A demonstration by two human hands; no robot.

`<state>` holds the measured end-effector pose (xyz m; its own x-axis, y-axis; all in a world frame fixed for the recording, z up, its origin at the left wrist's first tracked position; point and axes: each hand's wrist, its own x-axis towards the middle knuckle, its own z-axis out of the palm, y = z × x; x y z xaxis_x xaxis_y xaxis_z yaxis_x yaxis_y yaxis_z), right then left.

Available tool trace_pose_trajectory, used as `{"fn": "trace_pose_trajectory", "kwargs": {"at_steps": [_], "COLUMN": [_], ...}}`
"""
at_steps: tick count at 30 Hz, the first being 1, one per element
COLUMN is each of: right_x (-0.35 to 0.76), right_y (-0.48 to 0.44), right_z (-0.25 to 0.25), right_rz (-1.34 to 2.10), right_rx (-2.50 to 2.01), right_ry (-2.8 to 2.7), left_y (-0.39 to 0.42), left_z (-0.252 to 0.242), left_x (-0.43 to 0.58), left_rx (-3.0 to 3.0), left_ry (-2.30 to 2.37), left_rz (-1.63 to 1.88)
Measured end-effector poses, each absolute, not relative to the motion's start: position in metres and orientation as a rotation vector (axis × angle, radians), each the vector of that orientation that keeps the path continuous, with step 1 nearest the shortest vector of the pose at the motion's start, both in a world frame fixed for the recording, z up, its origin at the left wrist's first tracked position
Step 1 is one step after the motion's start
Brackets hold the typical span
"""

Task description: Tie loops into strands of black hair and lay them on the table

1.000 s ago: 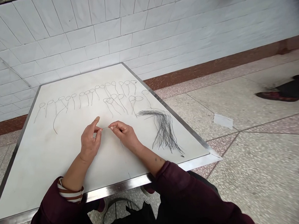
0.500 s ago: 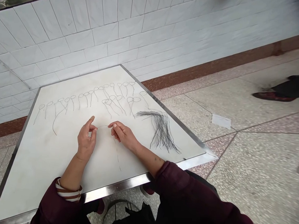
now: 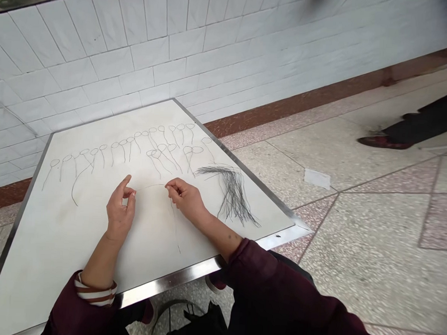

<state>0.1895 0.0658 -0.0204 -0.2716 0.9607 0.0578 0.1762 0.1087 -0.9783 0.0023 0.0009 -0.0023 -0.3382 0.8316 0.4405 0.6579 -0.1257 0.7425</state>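
A thin dark wire (image 3: 155, 185) spans the gap between my hands, low over the white table (image 3: 65, 249). My left hand (image 3: 120, 209) pinches one end between thumb and a finger, its index finger raised. On the other side, my right hand (image 3: 187, 198) is closed in a pinch on the same wire. Below the right hand a faint thin line runs down toward the table's near edge; whether it is the same wire I cannot tell. Beyond my hands lie rows of looped wires (image 3: 73, 184) with trailing tails. A loose bundle of straight dark wires (image 3: 235, 195) rests to the right.
A metal rim (image 3: 172, 281) borders the table. Behind it stands a white tiled wall (image 3: 147, 53). On the floor at right lies a white piece of paper (image 3: 317, 178), and farther off are a person's dark trouser leg and shoe (image 3: 387, 142).
My hands have drawn farther apart, so more wire shows between them. The whole view has shifted slightly, with the table sitting a little farther left.
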Motion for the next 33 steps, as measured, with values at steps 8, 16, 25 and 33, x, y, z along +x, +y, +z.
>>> {"fn": "trace_pose_trajectory", "kwargs": {"at_steps": [8,16,25,33], "right_x": [0.262,0.307,0.304,0.304], "right_y": [0.095,0.122,0.125,0.123], "right_z": [0.001,-0.010,-0.013,-0.010], "right_rz": [0.540,0.295,0.277,0.160], "right_rx": [-1.460,-1.874,-1.925,-1.873], "right_ry": [-1.684,-1.797,-1.866,-1.841], "left_y": [0.002,0.003,0.008,0.012], "left_z": [0.003,0.003,-0.003,-0.013], "left_x": [-0.002,-0.007,-0.013,-0.018], "left_rx": [1.586,1.497,1.463,1.476], "left_ry": [2.012,2.060,2.106,2.106], "left_rz": [1.302,1.227,1.251,1.253]}}
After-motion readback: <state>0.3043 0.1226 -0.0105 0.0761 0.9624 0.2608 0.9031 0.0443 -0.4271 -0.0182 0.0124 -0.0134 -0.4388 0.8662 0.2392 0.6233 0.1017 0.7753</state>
